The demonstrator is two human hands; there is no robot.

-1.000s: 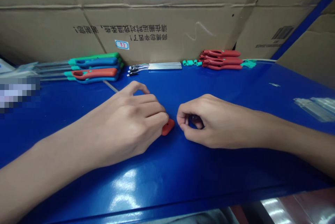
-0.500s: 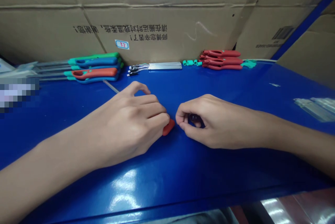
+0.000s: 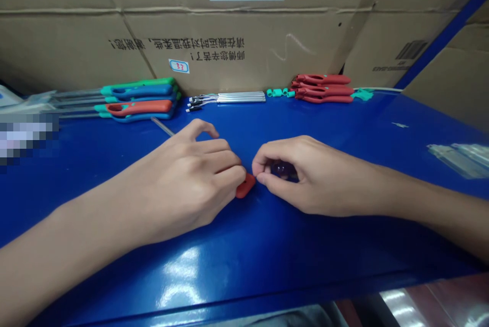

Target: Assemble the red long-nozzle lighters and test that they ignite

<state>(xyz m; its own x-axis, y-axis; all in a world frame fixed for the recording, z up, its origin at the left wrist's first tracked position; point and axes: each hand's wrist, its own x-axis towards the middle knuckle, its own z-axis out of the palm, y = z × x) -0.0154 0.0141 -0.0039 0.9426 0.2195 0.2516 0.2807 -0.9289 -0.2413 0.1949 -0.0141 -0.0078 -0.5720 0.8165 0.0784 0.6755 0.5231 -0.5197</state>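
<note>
My left hand (image 3: 187,184) lies on the blue table (image 3: 267,250), its fingers curled over a red-handled lighter (image 3: 245,186). Only the handle's red end shows past my fingertips, and a thin metal rod (image 3: 162,126) runs out behind the hand. My right hand (image 3: 305,176) is closed in a loose fist just right of that red end, its thumb and forefinger almost touching it. A small dark part (image 3: 282,168) sits inside the curled fingers.
Against the cardboard boxes (image 3: 229,26) at the back lie assembled lighters with green, blue and red handles (image 3: 137,99), a bundle of metal tubes (image 3: 233,97), small teal caps (image 3: 278,92) and red handles (image 3: 323,87). Clear plastic bags (image 3: 458,156) lie at the right.
My right hand has slid a little left toward the red handle end. My left hand has stayed put.
</note>
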